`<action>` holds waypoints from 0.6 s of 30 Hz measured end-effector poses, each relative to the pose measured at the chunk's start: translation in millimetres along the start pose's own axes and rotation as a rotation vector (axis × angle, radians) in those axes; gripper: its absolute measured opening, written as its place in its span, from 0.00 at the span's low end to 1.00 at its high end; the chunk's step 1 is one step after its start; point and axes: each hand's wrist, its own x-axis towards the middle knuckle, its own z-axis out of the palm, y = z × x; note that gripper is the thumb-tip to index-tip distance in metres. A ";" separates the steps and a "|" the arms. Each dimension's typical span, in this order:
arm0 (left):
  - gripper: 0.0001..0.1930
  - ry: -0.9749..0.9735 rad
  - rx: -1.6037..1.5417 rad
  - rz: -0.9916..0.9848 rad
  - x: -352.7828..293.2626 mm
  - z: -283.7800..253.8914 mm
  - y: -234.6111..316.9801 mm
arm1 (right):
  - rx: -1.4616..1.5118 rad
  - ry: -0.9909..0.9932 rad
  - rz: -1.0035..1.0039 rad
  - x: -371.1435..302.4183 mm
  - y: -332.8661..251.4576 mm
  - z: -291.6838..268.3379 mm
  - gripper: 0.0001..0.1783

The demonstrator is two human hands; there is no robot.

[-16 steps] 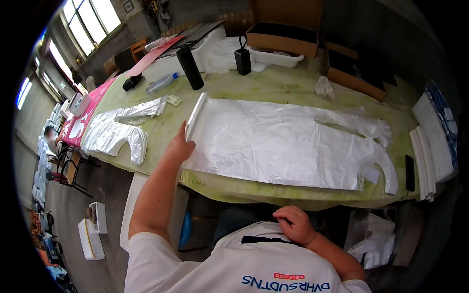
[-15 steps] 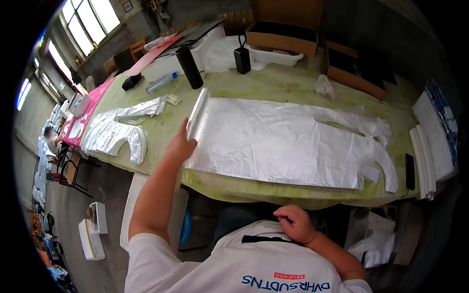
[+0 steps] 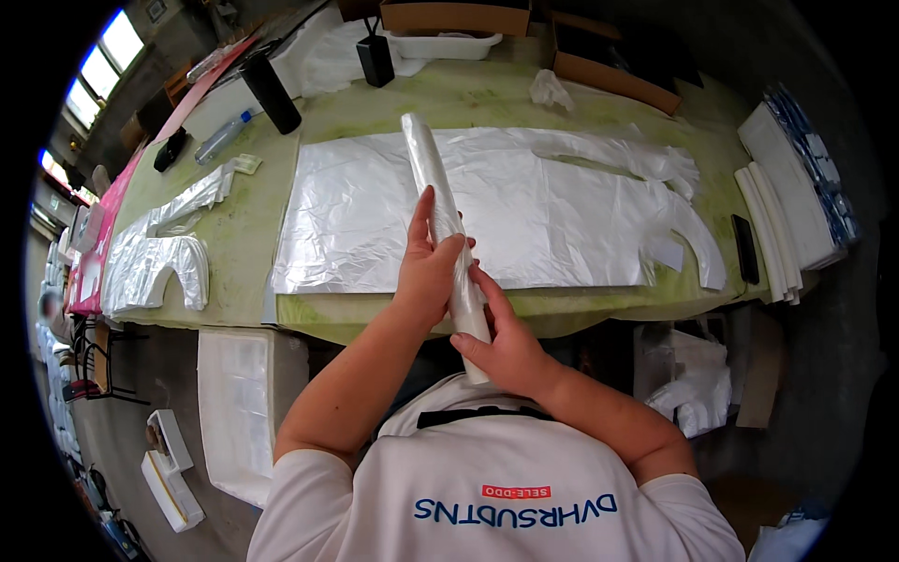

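Above the near edge of the green worktop [image 3: 243,225] I hold a long roll of clear plastic film [image 3: 433,178] tilted, its far end over the flat white plastic garment [image 3: 562,215] spread on the worktop. My left hand [image 3: 429,267] wraps the roll's middle, fingers extended along it, the grip closed around the roll. My right hand [image 3: 506,342] clasps the lower end just above my chest, also closed on it. Another cut white plastic garment piece [image 3: 154,253] lies well to the left. A black cylindrical bottle [image 3: 272,92] stands at the far side, and stacked white sheets [image 3: 782,215] rest at the right end.
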 end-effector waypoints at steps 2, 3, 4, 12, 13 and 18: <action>0.33 0.019 0.484 0.225 9.4 -6.3 -19.7 | -0.069 0.026 0.023 -4.3 -2.3 -7.5 0.48; 0.29 0.092 0.731 0.396 13.1 -7.2 -31.9 | -0.070 0.038 0.063 -6.7 -4.1 -10.7 0.48; 0.28 0.022 0.921 0.459 15.1 -6.9 -26.1 | -0.069 0.050 0.096 -7.1 -5.8 -15.3 0.47; 0.22 -0.100 0.495 0.316 106.7 -55.9 -15.8 | -0.285 0.088 0.335 -61.8 -11.7 -56.7 0.47; 0.25 0.047 0.616 0.355 117.6 -57.1 -7.8 | -0.303 0.099 0.356 -68.1 -12.4 -60.3 0.47; 0.32 -0.115 0.760 -0.068 150.3 -78.1 25.3 | -0.309 0.127 0.329 -85.4 -11.4 -69.4 0.47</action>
